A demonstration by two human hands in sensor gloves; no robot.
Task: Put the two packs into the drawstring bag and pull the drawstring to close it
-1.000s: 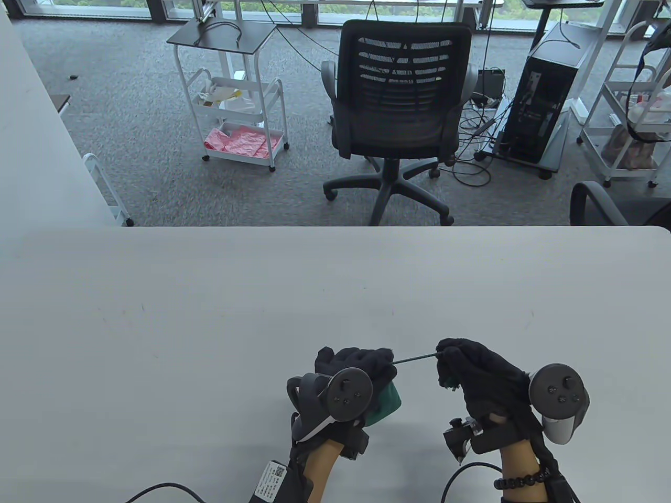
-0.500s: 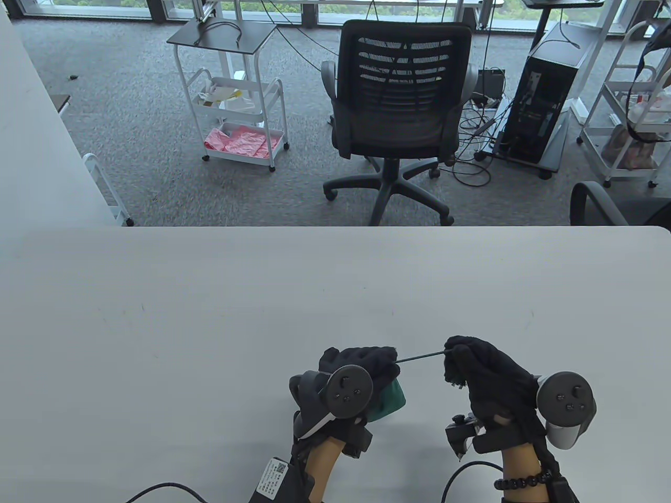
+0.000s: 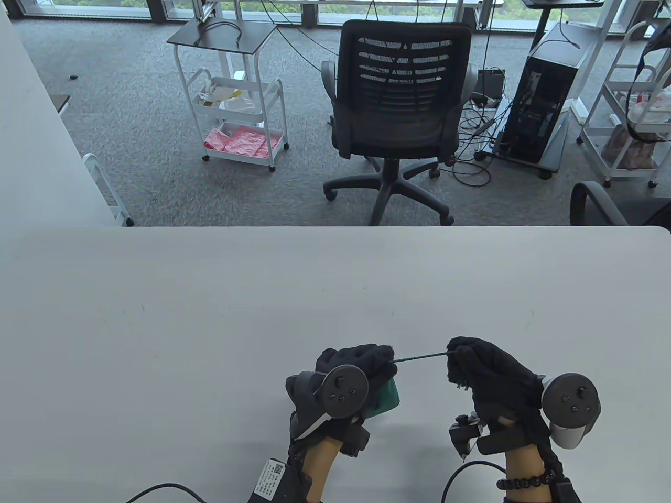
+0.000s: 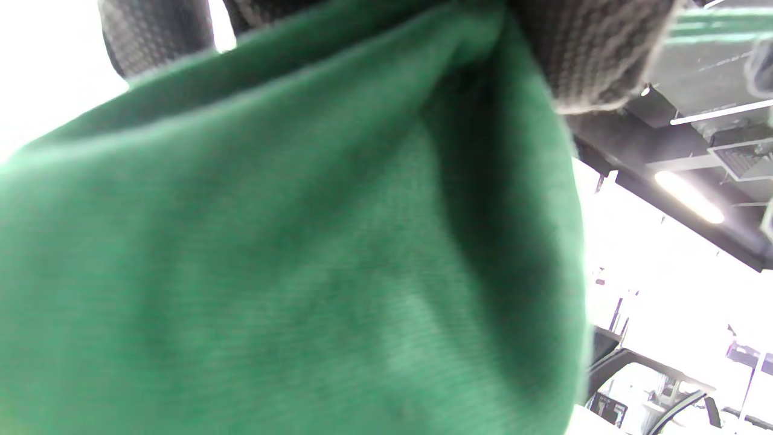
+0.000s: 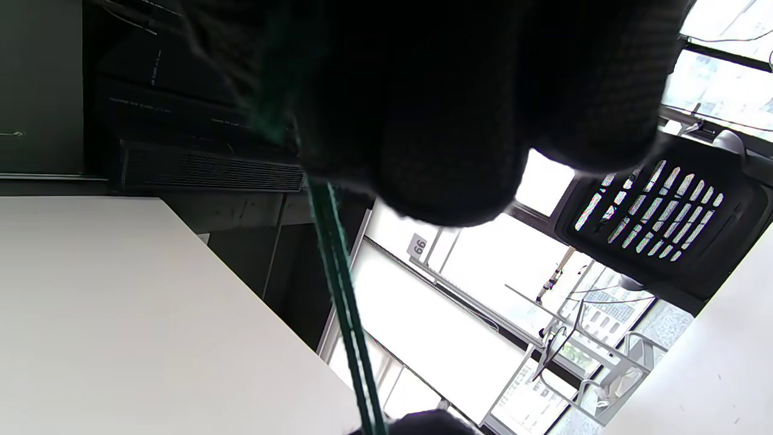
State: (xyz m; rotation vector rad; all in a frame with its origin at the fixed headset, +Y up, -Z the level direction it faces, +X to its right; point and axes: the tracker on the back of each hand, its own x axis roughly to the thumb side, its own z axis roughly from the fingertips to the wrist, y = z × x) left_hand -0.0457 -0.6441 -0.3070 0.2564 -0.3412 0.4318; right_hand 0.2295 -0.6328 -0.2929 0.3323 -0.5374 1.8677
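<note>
A green drawstring bag [image 3: 387,396] hangs under my left hand [image 3: 367,361], which grips its gathered neck near the table's front edge. In the left wrist view the bag [image 4: 290,260] fills almost the whole frame, with gloved fingers [image 4: 598,54] curled at its top. A thin dark green drawstring [image 3: 419,359] runs taut from the bag's neck to my right hand [image 3: 464,359], which pinches its end. The same drawstring [image 5: 344,314] drops from the right hand's fingers [image 5: 447,109] in the right wrist view. No pack is visible; what the bag holds is hidden.
The white table [image 3: 262,304] stretches wide ahead of and beside both hands. Beyond its far edge stand a black office chair [image 3: 401,115], a white cart [image 3: 230,99] and a computer tower [image 3: 545,94] on the carpet.
My right hand has moved a little to the right, so the stretch of drawstring between the hands is longer. The left hand and bag have stayed almost in place.
</note>
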